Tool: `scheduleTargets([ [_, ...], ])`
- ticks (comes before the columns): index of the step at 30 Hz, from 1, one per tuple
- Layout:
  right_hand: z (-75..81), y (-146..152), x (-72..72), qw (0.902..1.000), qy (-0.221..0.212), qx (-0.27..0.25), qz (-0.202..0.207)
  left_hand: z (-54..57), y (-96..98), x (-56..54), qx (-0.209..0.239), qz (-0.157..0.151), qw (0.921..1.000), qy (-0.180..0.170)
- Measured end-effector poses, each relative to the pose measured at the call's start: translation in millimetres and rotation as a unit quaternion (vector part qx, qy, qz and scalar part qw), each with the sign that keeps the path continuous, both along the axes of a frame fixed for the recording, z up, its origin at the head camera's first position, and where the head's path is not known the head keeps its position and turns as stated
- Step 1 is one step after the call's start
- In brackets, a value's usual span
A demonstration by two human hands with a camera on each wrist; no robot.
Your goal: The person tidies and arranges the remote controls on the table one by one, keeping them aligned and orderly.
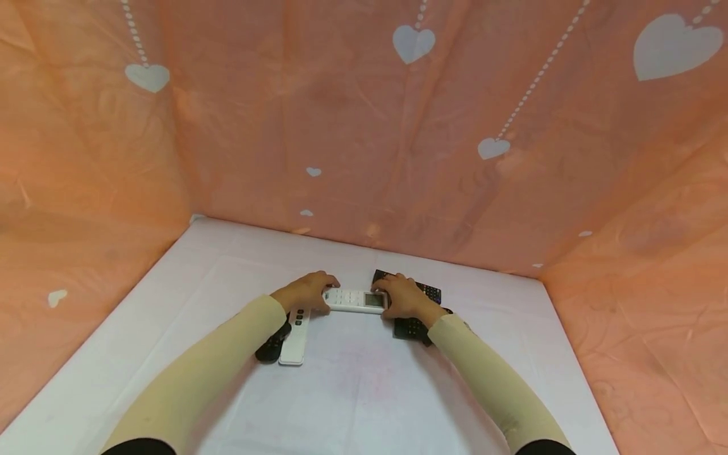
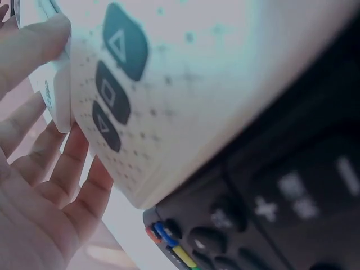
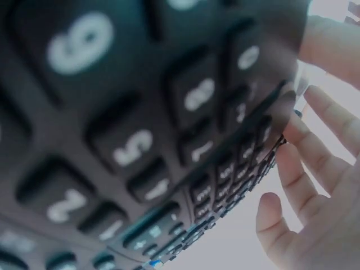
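Fingers [image 2: 87, 202] curled, left hand [image 1: 307, 293] and right hand [image 1: 404, 299] pinch the white display remote [image 1: 354, 301] at opposite ends over the table [image 1: 347, 398]! One careless outward sweep could shove the nearby black remote [image 1: 407, 328] askew.

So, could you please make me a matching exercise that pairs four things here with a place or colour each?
Things:
1. Screen remote
2. Left hand
3. Right hand
4. Backdrop

Places and colours:
A. At the remote's screen end
B. Orange, with pale hearts
C. Between the hands
D. At the remote's end away from the screen

Pairs: 1-C, 2-D, 3-A, 4-B
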State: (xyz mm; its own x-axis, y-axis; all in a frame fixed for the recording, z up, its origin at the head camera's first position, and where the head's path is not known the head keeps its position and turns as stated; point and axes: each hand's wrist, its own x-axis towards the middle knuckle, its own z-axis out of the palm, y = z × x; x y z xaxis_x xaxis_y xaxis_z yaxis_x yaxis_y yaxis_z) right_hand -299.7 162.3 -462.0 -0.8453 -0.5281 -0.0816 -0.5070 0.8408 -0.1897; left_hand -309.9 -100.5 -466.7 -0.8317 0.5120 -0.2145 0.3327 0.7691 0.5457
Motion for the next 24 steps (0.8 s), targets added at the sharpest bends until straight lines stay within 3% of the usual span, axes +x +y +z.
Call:
scheduleTargets([
  [14,-2.4,0.7,1.7,0.9996,0.002,-0.028,0.008,3.7,-6.7,-1.0,0.01,0.011,0.9997,-0.018],
  [19,0.1,3.0,1.9,0.9994,0.003,-0.033,0.013,6.6,-10.1,-0.6,0.022,-0.004,0.9997,-0.011],
  [24,2.5,4.7,3.7,0.9962,-0.018,-0.081,0.027,6.9,-14.7,4.0,0.047,-0.012,0.9988,0.0],
])
